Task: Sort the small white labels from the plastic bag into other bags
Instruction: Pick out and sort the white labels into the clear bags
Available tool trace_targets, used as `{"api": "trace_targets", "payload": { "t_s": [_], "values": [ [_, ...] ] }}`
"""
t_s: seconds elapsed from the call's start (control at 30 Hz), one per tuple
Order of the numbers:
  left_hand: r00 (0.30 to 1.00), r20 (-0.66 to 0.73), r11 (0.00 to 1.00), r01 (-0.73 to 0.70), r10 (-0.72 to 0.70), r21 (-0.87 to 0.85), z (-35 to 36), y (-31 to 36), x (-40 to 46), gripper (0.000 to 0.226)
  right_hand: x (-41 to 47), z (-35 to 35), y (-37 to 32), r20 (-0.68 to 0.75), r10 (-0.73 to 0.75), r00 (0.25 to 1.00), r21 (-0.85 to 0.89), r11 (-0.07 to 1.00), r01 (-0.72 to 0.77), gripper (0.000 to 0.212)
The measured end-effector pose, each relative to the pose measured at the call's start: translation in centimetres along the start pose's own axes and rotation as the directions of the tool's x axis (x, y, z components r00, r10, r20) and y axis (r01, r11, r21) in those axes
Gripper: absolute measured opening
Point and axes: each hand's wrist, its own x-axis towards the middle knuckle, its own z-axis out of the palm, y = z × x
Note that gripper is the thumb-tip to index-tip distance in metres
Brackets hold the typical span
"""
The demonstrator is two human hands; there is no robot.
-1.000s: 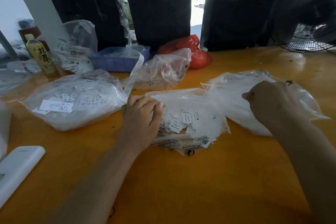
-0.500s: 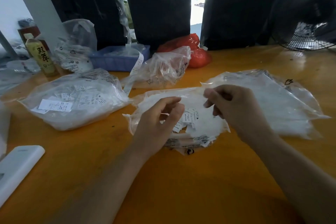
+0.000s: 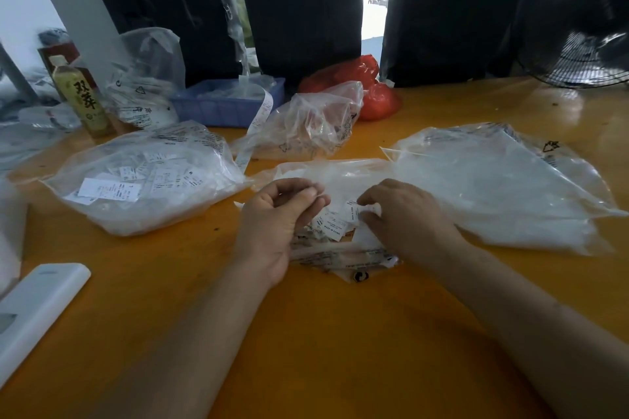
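A: What are the 2 hands doing?

B: The left hand (image 3: 275, 214) has its fingers curled and pinches the thin clear film of the middle plastic bag (image 3: 340, 177) at its near edge. The right hand (image 3: 405, 218) is curled too, its fingertips pinching 1 of the small white labels (image 3: 354, 211) at the mouth of that bag.

A: Where are the rest of the labels?

B: A loose heap of small white printed labels (image 3: 328, 226) lies between the 2 hands, partly on the folded lower edge of the middle bag, on the orange counter (image 3: 340, 333).

A: And beside that?

B: To the left lies a fuller clear plastic bag of white labels (image 3: 146, 180), apart from the left hand. To the right a large flat clear plastic bag (image 3: 493, 187) spreads out, its near corner touching the middle bag.

A: Further back?

B: A crumpled clear bag (image 3: 313, 122) sits behind the middle one, with a long white paper strip (image 3: 255, 126) trailing from a blue plastic tray (image 3: 224, 102). A red plastic bag (image 3: 367, 85) lies behind the crumpled one. At far left stands a yellow-green drink bottle (image 3: 83, 95), a white rectangular device (image 3: 37, 309) lies at the near left edge, and a black fan (image 3: 585, 27) stands at far right
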Motion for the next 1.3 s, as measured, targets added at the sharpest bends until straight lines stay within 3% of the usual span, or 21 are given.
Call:
{"api": "trace_targets", "payload": {
  "t_s": [0.07,0.2,0.37,0.47,0.53,0.63,0.77,0.87,1.0,1.2,1.3],
  "values": [
    [1.0,0.002,1.0,0.012,-0.012,-0.008,0.1,-0.1,0.0,0.02,0.2,0.9,-0.2,0.076,-0.028,0.997,-0.104,0.994,0.036,0.043],
    [0.999,-0.011,0.999,0.038,-0.038,0.005,0.1,-0.3,0.0,0.011,0.4,1.3,-0.6,-0.04,-0.101,0.994,-0.163,0.982,0.094,0.029],
    [0.997,-0.006,0.997,0.081,-0.081,-0.018,0.0,-0.4,0.0,0.026,0.0,0.7,-0.8,-0.138,-0.012,0.99,0.122,0.992,0.029,0.03],
    [0.994,-0.002,0.991,0.108,-0.108,-0.08,-0.1,-0.3,0.1,0.032,-0.3,-0.3,-0.8,-0.301,0.042,0.953,0.285,0.957,0.048,0.027],
    [0.993,0.008,0.987,0.12,-0.12,-0.111,-0.2,-0.2,0.1,0.037,-0.5,-1.0,-0.5,-0.331,0.144,0.933,0.473,0.88,0.032,0.024],
    [0.992,0.015,0.985,0.126,-0.125,-0.12,-0.2,-0.1,0.1,0.037,-1.0,-1.7,-0.2,-0.184,0.222,0.957,0.741,0.671,-0.013,0.021],
    [0.995,0.021,0.99,0.102,-0.1,-0.099,-0.3,-0.2,0.1,0.025,-1.4,-2.2,-0.2,-0.032,0.24,0.97,0.922,0.382,-0.064,0.035],
    [0.996,0.029,0.993,0.09,-0.088,-0.071,-0.3,-0.3,0.2,0.017,-1.3,-2.2,0.2,-0.047,0.266,0.963,0.887,0.455,-0.082,0.012],
    [0.994,0.034,0.993,0.107,-0.105,-0.053,-0.4,-0.4,0.2,0.015,-1.1,-2.0,0.3,-0.003,0.288,0.958,0.848,0.509,-0.15,0.04],
    [0.99,0.07,0.992,0.127,-0.126,-0.02,-0.3,-0.5,0.0,0.019,-1.2,-2.3,0.4,-0.056,0.291,0.955,0.811,0.571,-0.126,0.001],
    [0.989,0.07,0.991,0.131,-0.129,-0.02,-0.2,-0.5,0.0,0.022,-1.3,-2.3,0.3,-0.121,0.304,0.945,0.797,0.597,-0.09,0.011]
  ]
}}
